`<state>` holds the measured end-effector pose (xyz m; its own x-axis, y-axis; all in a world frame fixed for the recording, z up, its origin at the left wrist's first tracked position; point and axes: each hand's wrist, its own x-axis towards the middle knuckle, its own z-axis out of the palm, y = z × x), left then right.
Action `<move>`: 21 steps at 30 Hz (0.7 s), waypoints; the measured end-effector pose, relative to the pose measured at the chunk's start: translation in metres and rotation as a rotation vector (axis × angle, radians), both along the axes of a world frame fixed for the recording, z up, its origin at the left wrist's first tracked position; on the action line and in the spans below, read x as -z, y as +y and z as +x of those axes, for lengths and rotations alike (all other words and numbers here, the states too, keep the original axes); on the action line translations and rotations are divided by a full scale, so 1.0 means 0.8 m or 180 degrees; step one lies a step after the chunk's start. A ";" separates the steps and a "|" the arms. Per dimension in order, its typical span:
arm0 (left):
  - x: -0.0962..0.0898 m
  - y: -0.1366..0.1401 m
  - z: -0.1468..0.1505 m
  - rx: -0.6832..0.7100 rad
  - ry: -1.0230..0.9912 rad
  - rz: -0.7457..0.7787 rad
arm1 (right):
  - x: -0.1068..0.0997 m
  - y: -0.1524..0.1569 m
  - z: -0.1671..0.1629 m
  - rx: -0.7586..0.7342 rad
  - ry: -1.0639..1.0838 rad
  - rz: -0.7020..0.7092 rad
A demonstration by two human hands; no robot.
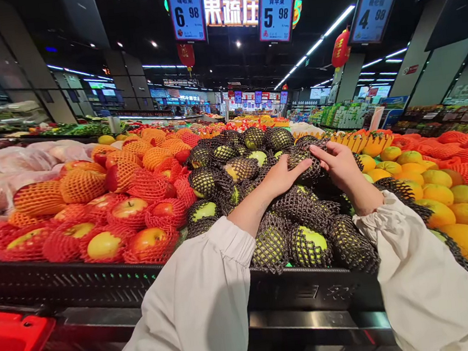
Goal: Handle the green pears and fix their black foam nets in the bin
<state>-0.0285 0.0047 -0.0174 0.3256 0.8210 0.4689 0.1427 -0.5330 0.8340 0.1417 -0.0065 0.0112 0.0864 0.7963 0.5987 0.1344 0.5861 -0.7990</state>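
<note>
Both hands meet over a pile of green apples [309,240] in black foam nets. Between them is one netted green apple [315,173], its skin mostly covered by the mesh. My left hand [282,176] is closed at its left side, thumb across the front and the other fingers largely hidden behind. At the upper right of the same apple, my right hand [337,165] is closed with thumb and forefinger at the black net. Other netted apples lie just below and left of the hands.
Red apples [130,208] in pink and orange nets lie left, beside bagged produce [21,160]. Oranges [439,194] fill the right side. A black display rim [306,291] runs along the front. A red basket [16,341] stands lower left. Price signs [277,4] hang above.
</note>
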 end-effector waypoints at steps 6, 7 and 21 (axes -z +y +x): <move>-0.006 -0.012 -0.004 -0.0319 0.0244 0.0241 | -0.003 -0.004 -0.005 -0.0338 0.0342 0.0223; -0.006 -0.011 -0.004 -0.0378 0.0222 0.0243 | -0.003 -0.004 -0.005 -0.0444 0.0406 0.0246; -0.006 -0.001 -0.005 -0.0890 -0.0883 0.0431 | -0.004 -0.017 -0.008 -0.0778 -0.1022 -0.0484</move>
